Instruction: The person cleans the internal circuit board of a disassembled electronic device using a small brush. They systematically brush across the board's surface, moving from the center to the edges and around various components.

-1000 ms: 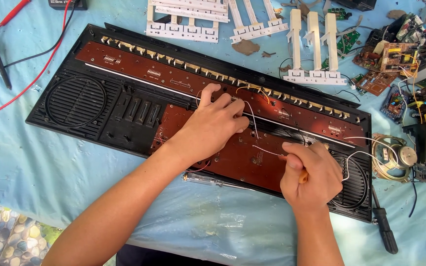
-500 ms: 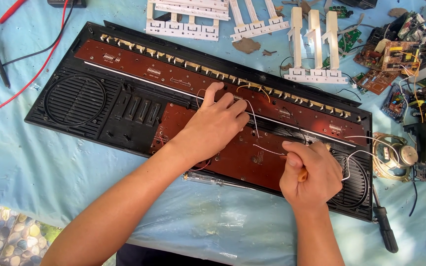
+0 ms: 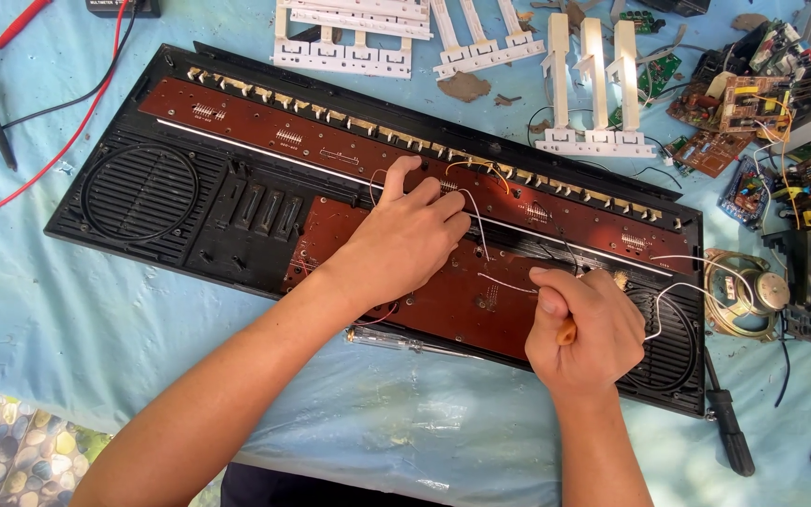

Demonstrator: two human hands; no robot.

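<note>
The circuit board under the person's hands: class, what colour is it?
Reddish-brown, with pale markings; the circuit board shows best in the head view, set inside the black casing.

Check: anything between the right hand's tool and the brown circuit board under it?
Nothing visible. The right hand grips an orange-handled tool directly over the brown circuit board; its tip is hidden by the fist. Thin white wires lie beside it. The left hand presses the board further left.

Brown circuit board (image 3: 443, 300) flat in black casing (image 3: 143, 197), wires (image 3: 678, 291) attached.

Blue sheet (image 3: 68, 310) carries black keyboard case (image 3: 143, 202); loose speaker (image 3: 748, 296); screwdriver (image 3: 729, 422).
</note>
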